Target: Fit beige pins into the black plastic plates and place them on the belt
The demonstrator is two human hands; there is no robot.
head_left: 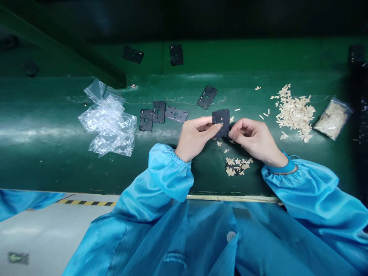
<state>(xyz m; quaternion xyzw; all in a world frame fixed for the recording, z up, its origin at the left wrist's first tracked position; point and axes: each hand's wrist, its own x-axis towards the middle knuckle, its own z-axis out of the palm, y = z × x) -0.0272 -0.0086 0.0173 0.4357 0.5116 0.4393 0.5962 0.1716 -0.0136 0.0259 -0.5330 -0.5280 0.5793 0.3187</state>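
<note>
the left hand [195,137] and right hand [253,138] hold a black perforated plate [221,122] just above a green belt [43,161]. the left fingers lie pressed together against its edge; the right fingertips pinch its lower corner. similar black plates [163,113] lie to the left, and a pile of small beige pieces [294,113] to the right.

Thin matte black plate [222,115], rectangular, pierced with small cutouts; a squarish window is seen near its upper part. Long axis is set roughly 12-to-6, with a slight tilt. Broad face is turned up toward the camera. Plate is gripped from both sides: left hand [196,137] at its 9 o'clock edge, right hand [249,135] at its 4 o'clock corner. Lower-left area is partly hidden by fingers [217,128].
</note>
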